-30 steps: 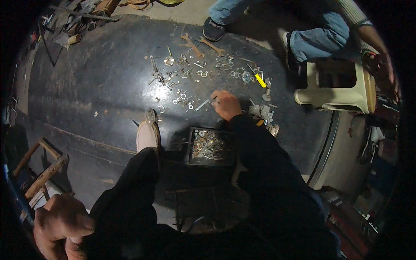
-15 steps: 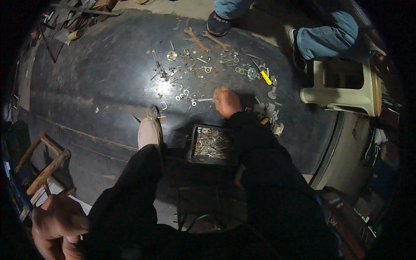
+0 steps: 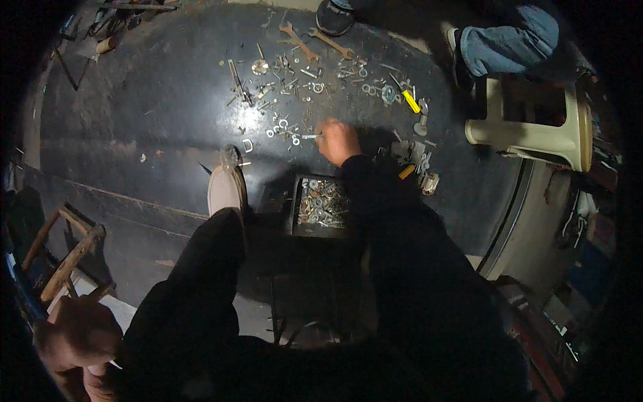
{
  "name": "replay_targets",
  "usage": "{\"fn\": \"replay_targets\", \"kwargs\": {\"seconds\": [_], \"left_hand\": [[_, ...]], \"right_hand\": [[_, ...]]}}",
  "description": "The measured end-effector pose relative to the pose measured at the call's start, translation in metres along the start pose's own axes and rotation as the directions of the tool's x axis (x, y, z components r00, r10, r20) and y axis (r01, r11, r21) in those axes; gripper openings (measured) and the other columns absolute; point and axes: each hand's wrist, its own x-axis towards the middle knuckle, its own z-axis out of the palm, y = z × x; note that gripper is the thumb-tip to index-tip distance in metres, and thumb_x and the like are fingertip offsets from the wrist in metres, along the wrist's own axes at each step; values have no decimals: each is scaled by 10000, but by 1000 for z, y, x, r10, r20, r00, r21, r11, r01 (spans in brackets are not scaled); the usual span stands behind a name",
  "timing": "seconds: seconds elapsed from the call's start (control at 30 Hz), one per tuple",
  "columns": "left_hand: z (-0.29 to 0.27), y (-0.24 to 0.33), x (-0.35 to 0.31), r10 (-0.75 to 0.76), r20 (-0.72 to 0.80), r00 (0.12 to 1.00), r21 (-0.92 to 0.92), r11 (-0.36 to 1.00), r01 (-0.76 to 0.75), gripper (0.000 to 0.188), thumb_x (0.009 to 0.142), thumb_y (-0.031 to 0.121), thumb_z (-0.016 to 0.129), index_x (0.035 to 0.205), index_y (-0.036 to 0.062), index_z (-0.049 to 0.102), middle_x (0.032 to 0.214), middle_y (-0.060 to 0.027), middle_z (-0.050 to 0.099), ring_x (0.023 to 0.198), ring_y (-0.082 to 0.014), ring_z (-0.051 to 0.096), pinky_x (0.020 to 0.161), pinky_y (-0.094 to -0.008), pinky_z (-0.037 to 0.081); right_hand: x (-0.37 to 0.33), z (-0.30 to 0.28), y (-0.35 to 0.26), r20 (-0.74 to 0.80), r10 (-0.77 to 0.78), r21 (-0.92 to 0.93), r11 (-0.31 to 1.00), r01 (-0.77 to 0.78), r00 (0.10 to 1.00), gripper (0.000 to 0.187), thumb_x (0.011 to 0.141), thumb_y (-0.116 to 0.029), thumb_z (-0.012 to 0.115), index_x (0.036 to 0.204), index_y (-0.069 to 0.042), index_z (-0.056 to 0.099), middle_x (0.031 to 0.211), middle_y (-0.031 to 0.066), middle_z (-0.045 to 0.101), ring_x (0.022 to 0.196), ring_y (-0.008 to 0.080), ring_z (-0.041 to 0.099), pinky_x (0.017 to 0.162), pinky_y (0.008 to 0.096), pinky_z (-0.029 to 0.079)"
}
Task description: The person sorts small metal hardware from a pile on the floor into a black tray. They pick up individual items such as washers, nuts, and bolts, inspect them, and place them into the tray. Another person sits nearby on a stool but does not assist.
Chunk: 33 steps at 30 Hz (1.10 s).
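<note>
— Left hand (image 3: 77, 335) sat low at the left edge when I watched the feed, curled loosely beside the knee, with a thin pale stick-like thing between the fingers; I could not tell how firmly it was held. A wooden frame (image 3: 63, 258) stood just above it.

— And further in?

— My shoe (image 3: 226, 187) rested on the dark floor (image 3: 134, 120), toe toward the scattered hardware (image 3: 288, 100): washers, bolts and rings spread in the glare, with two rusty spanners (image 3: 315, 41) at the far side.

— Where was the other hand?

— Right hand (image 3: 338, 141) reached out over that scatter, fingers pinched narrow on a small silver bolt (image 3: 310, 137), its shaft pointing left, at the scatter's near edge and close to a few loose washers. Just below the wrist, a black tray (image 3: 298, 209) of mixed fasteners lay on the floor, between my shoe and sleeve.

— Anything to the right?

— I saw a yellow-handled screwdriver (image 3: 410, 102) lying near more bits, then a cream plastic stool (image 3: 536, 127). Another person's leg in jeans (image 3: 509, 43) stood just behind it.
</note>
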Motion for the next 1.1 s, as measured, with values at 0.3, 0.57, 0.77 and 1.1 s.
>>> {"fn": "replay_targets", "kwargs": {"seconds": [0.3,0.57,0.77,1.1], "left_hand": [[-2,4,-17,-51,-70,996,-21,999,50,272,968,237,608,1150,36,606,1050,-149,652,878,-231,625,814,-358,498],[8,-9,-50,-132,-371,919,-80,991,110,236,968,221,609,1113,35,624,1012,-142,664,827,-222,631,773,-347,511],[-18,0,-50,-125,-29,992,-67,990,122,361,988,293,565,1281,82,567,1200,-120,603,1029,-202,605,871,-287,475],[-13,7,-25,32,72,997,-34,999,-30,341,993,270,552,1268,68,568,1176,-123,605,995,-198,595,844,-289,469]], "right_hand": [[-16,-50,36,250,-97,241,970,35,963,172,749,-232,657,783,-69,702,812,196,662,792,391,652,722,494,527],[-111,-85,15,738,6,-26,999,20,675,272,697,-184,631,836,33,719,898,252,696,855,388,692,761,469,548],[-127,-69,31,570,21,-42,999,4,821,259,768,-191,600,878,8,723,924,244,699,898,394,692,791,472,555],[-42,-24,42,-117,137,135,983,-121,984,142,811,-200,626,818,-71,685,807,171,678,791,398,653,735,493,525]]}}
